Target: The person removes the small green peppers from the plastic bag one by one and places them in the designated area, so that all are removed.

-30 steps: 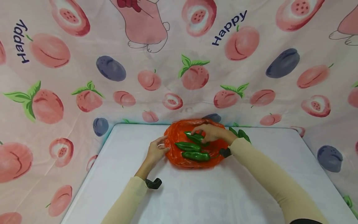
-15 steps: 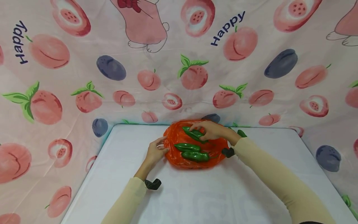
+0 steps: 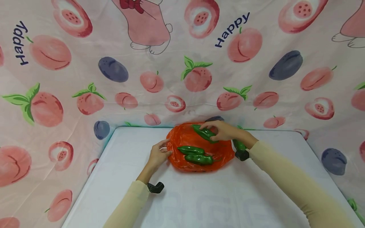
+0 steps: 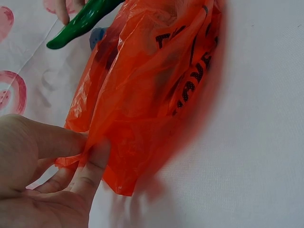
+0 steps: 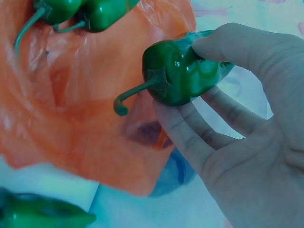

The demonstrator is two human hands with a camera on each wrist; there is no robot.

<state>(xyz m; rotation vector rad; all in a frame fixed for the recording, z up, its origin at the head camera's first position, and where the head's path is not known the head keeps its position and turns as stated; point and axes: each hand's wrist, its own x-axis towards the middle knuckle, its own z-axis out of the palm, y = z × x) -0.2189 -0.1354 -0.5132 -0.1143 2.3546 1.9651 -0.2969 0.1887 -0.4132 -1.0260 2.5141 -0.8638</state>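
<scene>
An orange-red plastic bag (image 3: 182,134) lies spread on the table in the head view. Thumb and fingers of my left hand (image 3: 157,155) pinch its left edge; the pinched plastic (image 4: 97,128) shows in the left wrist view. Over the bag's back right part, my right hand (image 3: 223,130) grips a glossy green pepper (image 3: 206,133). In the right wrist view, thumb and fingertips lie round this pepper (image 5: 175,71), its curved stem pointing away from the palm. Two other green peppers, one (image 3: 191,150) behind the other (image 3: 199,159), lie side by side on the bag.
Right of the bag, partly behind my right wrist, another green pepper (image 3: 239,145) rests on the white table (image 3: 199,196). A fruit-printed cloth (image 3: 171,63) hangs behind the table and along its sides. Each wrist carries a small black device (image 3: 156,187).
My right hand has lifted the gripped pepper away from the other two and carried it back and to the right. The left hand has stayed at the bag's edge.
</scene>
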